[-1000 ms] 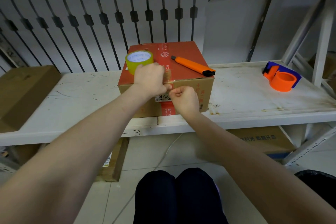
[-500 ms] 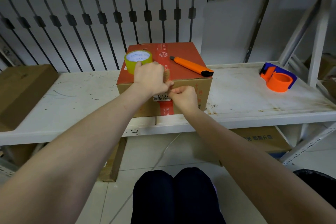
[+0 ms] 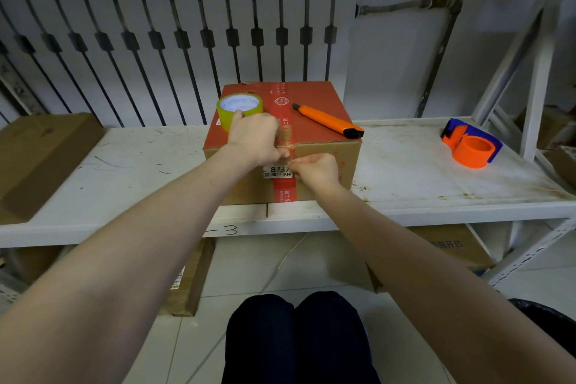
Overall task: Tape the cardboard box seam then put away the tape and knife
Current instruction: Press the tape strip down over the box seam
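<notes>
A cardboard box [image 3: 325, 159] with a red top stands on the white shelf [image 3: 405, 178]. On its top lie a yellow tape roll [image 3: 240, 104] at the left and an orange utility knife [image 3: 327, 120] at the right. A clear tape strip [image 3: 284, 134] runs along the middle seam and over the front edge. My left hand [image 3: 252, 137] rests on the box top just in front of the roll, thumb and fingertips pinched on the strip at the edge. My right hand [image 3: 316, 170] pinches the strip's end against the front face, beside a white label.
An orange and blue tape dispenser [image 3: 472, 146] sits on the shelf at the right, near a white upright post [image 3: 539, 78]. A plain brown box [image 3: 40, 153] lies at the left. A radiator [image 3: 187, 50] lines the wall behind. More cartons [image 3: 448, 246] stand under the shelf.
Both hands stay on the strip at the box's front edge. My right hand has crept slightly up towards the edge. The roll and knife have not moved.
</notes>
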Available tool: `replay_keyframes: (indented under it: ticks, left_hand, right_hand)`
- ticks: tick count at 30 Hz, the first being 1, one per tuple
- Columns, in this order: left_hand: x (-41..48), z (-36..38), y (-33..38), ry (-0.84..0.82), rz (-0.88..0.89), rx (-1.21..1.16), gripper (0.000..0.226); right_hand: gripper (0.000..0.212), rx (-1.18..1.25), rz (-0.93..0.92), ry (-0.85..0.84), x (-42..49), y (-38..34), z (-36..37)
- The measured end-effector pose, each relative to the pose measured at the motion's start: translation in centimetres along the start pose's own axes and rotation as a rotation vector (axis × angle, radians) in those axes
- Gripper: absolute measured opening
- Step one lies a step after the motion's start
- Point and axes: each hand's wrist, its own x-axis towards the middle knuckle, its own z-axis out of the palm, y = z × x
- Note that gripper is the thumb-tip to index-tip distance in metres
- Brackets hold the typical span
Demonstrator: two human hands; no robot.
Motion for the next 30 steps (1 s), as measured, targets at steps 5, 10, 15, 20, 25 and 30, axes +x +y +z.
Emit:
replay_keyframes:
  ticks: [5,10,15,20,25,30]
  left_hand:
    - [-0.2,0.2,-0.1,0.016,0.030,0.015,0.045]
    - [-0.6,0.7,-0.6,0.043,0.066,-0.021,0.043]
    - [-0.5,0.5,-0.6,0.037,0.096,-0.014,0.043]
    - [-0.7,1.0,-0.9,0.055,0.085,-0.042,0.043]
    - [-0.7,1.4,-1.0,0.070,0.082,-0.079,0.042]
    - [-1.3,2.1,-1.3,0.103,0.102,-0.101,0.040]
  right_hand:
    - [0.008,0.154,0.087,-0.022,-0.3,0.3,0.0]
    - [0.011,0.146,0.094,0.046,-0.2,0.4,0.4]
    - [0.027,0.076,0.059,0.127,0.2,0.7,0.6]
    - [0.031,-0.080,-0.090,0.225,-1.0,1.0,1.0]
    - [0.012,-0.335,-0.326,0.207,-1.7,3.6,-0.2]
    - [0.028,-0.803,-1.070,0.316,0.0,0.4,-1.3]
